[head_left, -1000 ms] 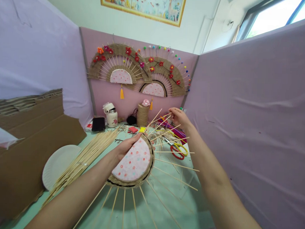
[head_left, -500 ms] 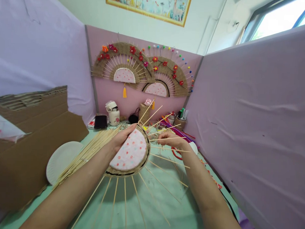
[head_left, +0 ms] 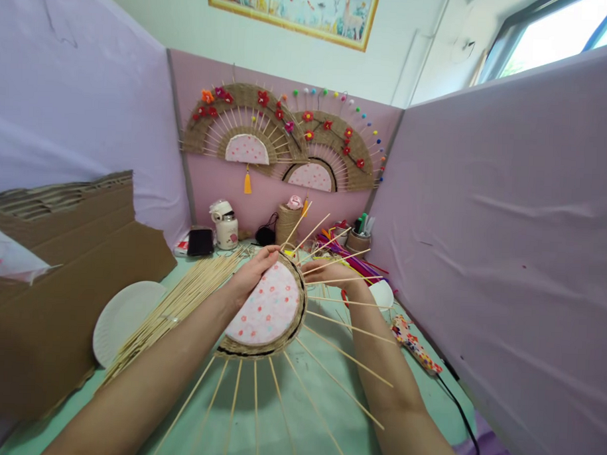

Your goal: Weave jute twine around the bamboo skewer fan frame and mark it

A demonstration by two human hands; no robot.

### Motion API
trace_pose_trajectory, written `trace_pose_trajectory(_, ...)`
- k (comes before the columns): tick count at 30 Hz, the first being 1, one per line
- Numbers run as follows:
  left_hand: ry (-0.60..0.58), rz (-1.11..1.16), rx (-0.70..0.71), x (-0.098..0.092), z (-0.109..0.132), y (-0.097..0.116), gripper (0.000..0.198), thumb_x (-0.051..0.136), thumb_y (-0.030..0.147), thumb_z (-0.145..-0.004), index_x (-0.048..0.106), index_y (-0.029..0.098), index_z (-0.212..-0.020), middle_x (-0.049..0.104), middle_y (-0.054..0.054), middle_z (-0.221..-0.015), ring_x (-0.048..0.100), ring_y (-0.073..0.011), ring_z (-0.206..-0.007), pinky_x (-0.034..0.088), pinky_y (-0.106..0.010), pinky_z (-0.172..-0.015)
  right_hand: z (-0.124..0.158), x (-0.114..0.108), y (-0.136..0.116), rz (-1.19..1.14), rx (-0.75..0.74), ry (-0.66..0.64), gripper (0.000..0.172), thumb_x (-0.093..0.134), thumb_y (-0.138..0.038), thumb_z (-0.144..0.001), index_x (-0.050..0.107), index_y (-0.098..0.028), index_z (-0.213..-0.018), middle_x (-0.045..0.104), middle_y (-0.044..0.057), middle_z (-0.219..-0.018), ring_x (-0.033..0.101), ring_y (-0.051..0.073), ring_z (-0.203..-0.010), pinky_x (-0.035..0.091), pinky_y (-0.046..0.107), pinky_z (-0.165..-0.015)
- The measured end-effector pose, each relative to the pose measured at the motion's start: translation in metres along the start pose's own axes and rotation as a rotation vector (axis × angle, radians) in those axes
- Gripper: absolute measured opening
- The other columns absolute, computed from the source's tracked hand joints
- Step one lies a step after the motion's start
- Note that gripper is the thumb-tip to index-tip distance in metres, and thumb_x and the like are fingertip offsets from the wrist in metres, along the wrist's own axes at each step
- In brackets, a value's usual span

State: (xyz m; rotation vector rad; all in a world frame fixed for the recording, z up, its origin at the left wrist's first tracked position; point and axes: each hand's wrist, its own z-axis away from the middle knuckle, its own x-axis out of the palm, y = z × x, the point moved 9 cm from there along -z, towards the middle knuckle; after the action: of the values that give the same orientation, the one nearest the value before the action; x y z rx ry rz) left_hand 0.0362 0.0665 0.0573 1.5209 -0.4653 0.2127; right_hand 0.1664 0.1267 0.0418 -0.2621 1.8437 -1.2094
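Note:
My left hand (head_left: 259, 271) is closed on the flat upper-left edge of a half-round fan (head_left: 267, 304), held tilted above the table. The fan has a white, pink-dotted cloth centre and a woven twine rim with a black band. Thin bamboo sticks (head_left: 356, 352) spread outward from that rim. My right hand (head_left: 324, 271) is behind the sticks at the fan's right, close to the rim. Its fingers are bent together, and what they grip is too small to make out. A small loop of twine (head_left: 287, 247) shows at the rim's top, near my left fingertips.
A bundle of bamboo sticks (head_left: 182, 293) and a white paper plate (head_left: 118, 320) lie left, beside torn cardboard (head_left: 83, 266). At the back stand a bottle (head_left: 226, 228), a twine spool (head_left: 286, 223) and a pen pot (head_left: 359, 243). A patterned power strip (head_left: 413, 344) lies right. Finished fans (head_left: 247, 119) hang behind.
The fan and my left hand have shifted slightly right and down. My right hand has moved left, closer to the rim, and the power strip is now more exposed beside my right forearm.

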Motion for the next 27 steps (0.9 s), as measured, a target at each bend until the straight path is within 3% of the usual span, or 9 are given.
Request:
trace_pose_trajectory(3,-0.007,-0.033,0.021,0.004,0.001,0.001,0.034,0.071,0.032,-0.072,0.056,0.019,-0.099,0.066,0.002,-0.077,0.061,-0.0104,-0.065,0.047,-0.020,-0.061,-0.010,-0.017,-0.007,-0.187,-0.077,0.245,0.022,0.060,-0.023,-0.075,0.065,-0.021,-0.097,0.067,0.003,-0.100,0.060,0.017,-0.091,0.046,0.032,-0.084)
trace_pose_trajectory(6,0.004,-0.068,0.039,0.004,0.001,0.004,0.036,0.072,0.034,-0.070,0.056,0.020,-0.099,0.067,0.001,-0.078,0.061,-0.0104,-0.064,0.047,-0.020,-0.060,-0.012,-0.030,-0.019,-0.441,-0.245,0.477,0.025,0.060,-0.018,-0.071,0.063,-0.022,-0.096,0.067,0.002,-0.101,0.059,0.017,-0.100,0.043,0.035,-0.093)
trace_pose_trajectory(10,0.016,-0.107,0.038,0.001,0.001,0.005,0.037,0.072,0.036,-0.070,0.057,0.020,-0.099,0.067,0.002,-0.077,0.060,-0.0099,-0.060,0.046,-0.020,-0.057,-0.021,-0.011,-0.024,-0.690,-0.261,0.410,0.024,0.067,-0.024,-0.069,0.062,-0.022,-0.093,0.067,0.001,-0.090,0.063,0.017,-0.088,0.048,0.034,-0.082)
trace_pose_trajectory(16,0.041,-0.133,0.041,-0.002,0.002,0.005,0.039,0.075,0.035,-0.066,0.058,0.018,-0.098,0.067,0.001,-0.073,0.060,-0.0104,-0.059,0.046,-0.021,-0.056,-0.023,0.005,-0.024,-0.831,-0.214,0.405,0.027,0.076,-0.028,-0.066,0.064,-0.021,-0.088,0.065,-0.003,-0.078,0.058,0.009,-0.065,0.047,0.024,-0.066)
trace_pose_trajectory(27,0.059,-0.124,0.066,-0.005,0.001,0.005,0.040,0.077,0.032,-0.064,0.062,0.017,-0.097,0.068,-0.002,-0.074,0.062,-0.0122,-0.061,0.047,-0.022,-0.058,-0.022,0.013,-0.017,-0.831,-0.035,0.314,0.019,0.065,-0.020,-0.065,0.064,-0.019,-0.084,0.065,0.000,-0.075,0.057,0.013,-0.067,0.045,0.024,-0.062)
